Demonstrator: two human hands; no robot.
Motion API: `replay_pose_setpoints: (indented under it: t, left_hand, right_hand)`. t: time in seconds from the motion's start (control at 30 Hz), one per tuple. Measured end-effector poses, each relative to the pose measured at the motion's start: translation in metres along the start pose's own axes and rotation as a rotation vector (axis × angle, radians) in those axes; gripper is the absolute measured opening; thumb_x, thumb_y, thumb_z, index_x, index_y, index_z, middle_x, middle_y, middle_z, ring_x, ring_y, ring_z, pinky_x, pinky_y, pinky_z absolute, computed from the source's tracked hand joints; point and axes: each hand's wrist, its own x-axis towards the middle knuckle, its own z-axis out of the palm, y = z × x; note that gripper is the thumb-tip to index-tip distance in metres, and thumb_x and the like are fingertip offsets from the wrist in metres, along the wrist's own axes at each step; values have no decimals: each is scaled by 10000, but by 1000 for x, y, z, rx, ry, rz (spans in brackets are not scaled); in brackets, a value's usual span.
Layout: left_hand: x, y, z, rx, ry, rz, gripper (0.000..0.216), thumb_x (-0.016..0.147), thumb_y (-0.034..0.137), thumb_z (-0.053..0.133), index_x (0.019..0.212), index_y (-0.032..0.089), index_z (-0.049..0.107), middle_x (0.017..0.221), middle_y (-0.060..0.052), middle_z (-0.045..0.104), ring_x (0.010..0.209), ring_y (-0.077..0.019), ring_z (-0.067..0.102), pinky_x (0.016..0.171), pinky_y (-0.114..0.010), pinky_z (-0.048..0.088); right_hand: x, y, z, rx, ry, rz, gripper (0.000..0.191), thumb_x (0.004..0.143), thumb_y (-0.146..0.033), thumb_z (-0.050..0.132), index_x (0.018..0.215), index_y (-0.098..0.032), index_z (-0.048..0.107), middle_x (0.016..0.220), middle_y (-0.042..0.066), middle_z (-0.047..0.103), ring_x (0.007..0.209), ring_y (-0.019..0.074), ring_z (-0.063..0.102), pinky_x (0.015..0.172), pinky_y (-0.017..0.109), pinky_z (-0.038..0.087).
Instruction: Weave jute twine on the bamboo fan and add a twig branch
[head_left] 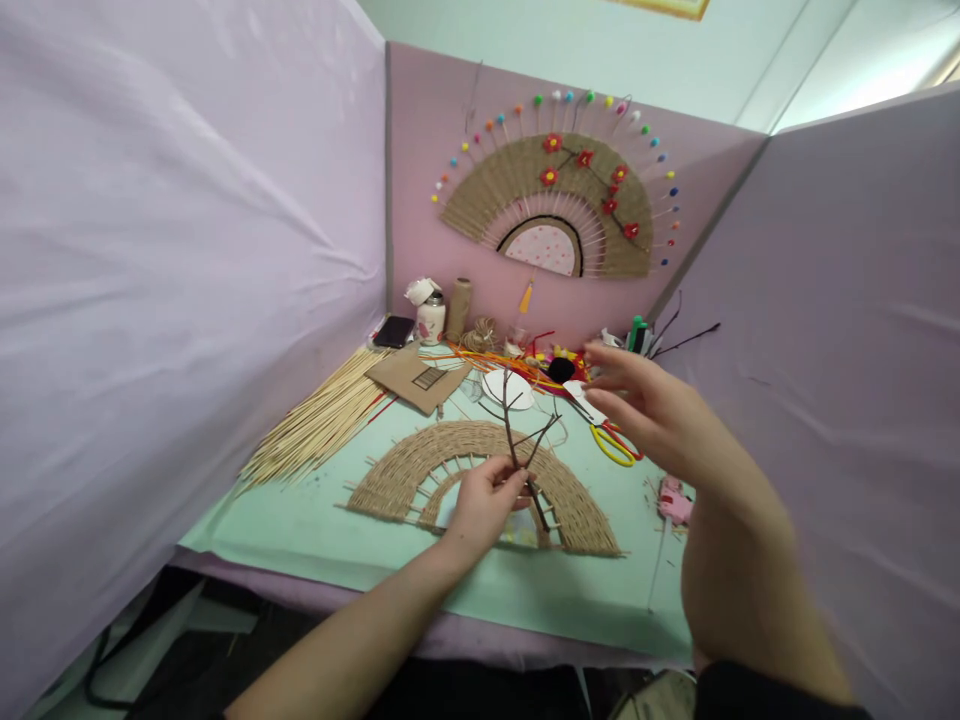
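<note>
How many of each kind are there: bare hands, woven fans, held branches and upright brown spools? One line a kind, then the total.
Bare hands: 2 (left hand, right hand)
Woven fans: 2 (table fan, wall fan)
Held branches: 1 (forked branch, seemingly one piece)
Upright brown spools: 1 (spool)
Total: 6

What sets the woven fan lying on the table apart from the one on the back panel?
Pose: the table fan lies flat, while the wall fan is upright against the pink back panel.
Decoration: the wall fan carries red flowers; the table fan has none.
Edge: coloured balls ring the wall fan, whereas the table fan shows bare stick ends.
Both share an arched shape and a brownish woven band.
</note>
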Motion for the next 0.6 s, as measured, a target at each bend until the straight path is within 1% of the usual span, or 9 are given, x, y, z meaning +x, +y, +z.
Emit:
replay_pose_setpoints:
  t: [0.03,0.07,0.13,0.23,0.3,0.37,0.5,0.6]
  left_hand:
    - [1,-3,1,-33,17,-3,265,733,317,711,923,140,654,876,-86,716,765,-171,689,668,-277,570]
    - [1,-5,1,-67,32,-7,278,723,322,722,919,138,653,875,-91,719,759,-175,692,682,-292,573]
    - [4,-10,2,-123,54,-7,300,707,338,740,910,134,655,880,-99,722,744,-181,696,712,-319,576]
    - [7,-17,1,-145,72,33,318,695,365,747,893,130,667,886,-101,723,761,-186,698,753,-333,573]
    - [9,-21,0,-140,78,54,322,697,377,742,894,132,671,880,-94,723,781,-190,697,769,-337,572]
    - [9,-23,-1,-144,81,62,321,707,379,734,907,137,668,891,-89,723,797,-191,696,788,-351,570]
    - [7,-22,0,-173,84,82,304,727,370,716,905,134,644,919,-99,717,815,-203,693,826,-403,559]
    - [6,-18,2,-219,88,73,307,720,361,720,894,130,619,920,-105,713,819,-213,694,848,-433,548]
  right_hand:
    - [-13,4,4,-42,40,19,422,856,-438,535,1215,-218,574,1110,106,663,887,219,661,709,327,552]
    - [-26,9,11,-78,25,33,366,846,-448,544,1112,-211,627,1012,100,689,822,216,661,682,324,541]
    - [-49,19,31,-112,-53,55,286,819,-451,573,952,-217,668,870,77,700,749,213,646,666,322,514]
    - [-71,32,64,-95,-169,120,245,828,-434,551,870,-218,658,787,50,685,712,204,623,660,315,475]
    - [-77,37,80,-59,-222,157,247,844,-423,519,847,-215,652,783,38,681,711,196,611,651,305,454]
    - [-79,40,89,-17,-252,184,262,859,-408,486,826,-212,655,776,29,679,700,186,597,643,296,437]
    - [-76,43,97,72,-271,232,288,861,-373,456,735,-199,647,672,10,645,607,159,546,583,272,407]
    - [-76,47,101,111,-251,273,288,843,-373,472,668,-191,612,598,-3,593,559,146,505,539,255,386]
